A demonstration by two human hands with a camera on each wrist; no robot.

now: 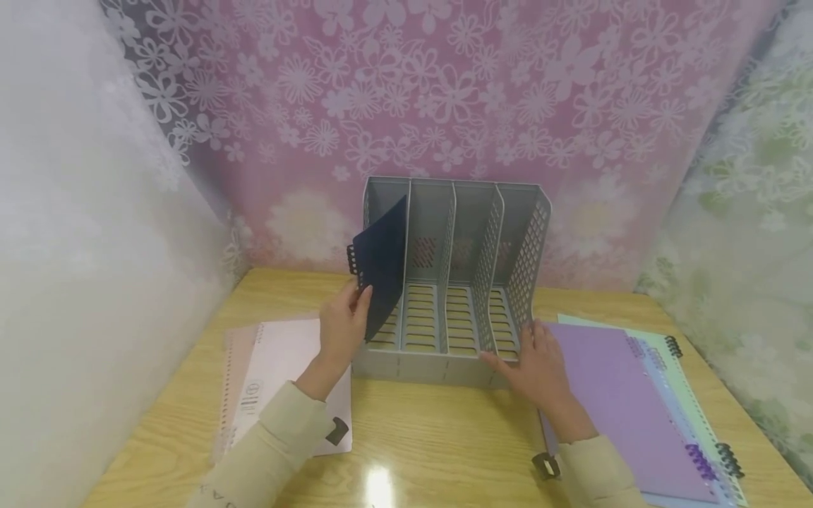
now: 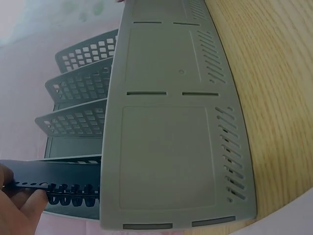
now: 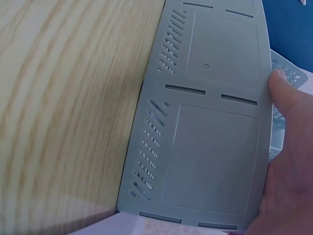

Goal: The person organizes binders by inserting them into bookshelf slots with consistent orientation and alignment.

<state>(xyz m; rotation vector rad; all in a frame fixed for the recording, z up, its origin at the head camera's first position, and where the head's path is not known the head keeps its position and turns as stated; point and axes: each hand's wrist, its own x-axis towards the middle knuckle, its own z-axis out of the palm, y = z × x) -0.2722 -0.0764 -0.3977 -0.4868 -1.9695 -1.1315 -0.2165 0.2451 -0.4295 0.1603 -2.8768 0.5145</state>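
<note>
A grey four-slot file holder (image 1: 423,367) stands on the table, its openings facing me. My left hand (image 1: 343,317) pinches a dark blue notebook (image 1: 383,264) by its spiral-bound edge. The notebook leans at a slant in the leftmost slot, its top against the first divider. Close up in the left wrist view, the thumb and fingers of the left hand (image 2: 22,208) hold it beside the black rings (image 2: 73,195). My right hand (image 1: 540,367) grips the holder's front right corner, with the thumb on the front rim and the fingers at the side wall.
To the left lie a white notebook (image 1: 286,381) and a pinkish one (image 1: 236,367) under it. A purple notebook (image 1: 616,409) overlaps blue (image 1: 670,395) and green (image 1: 689,384) ones at right. Behind the holder hangs a pink floral cloth (image 1: 406,106).
</note>
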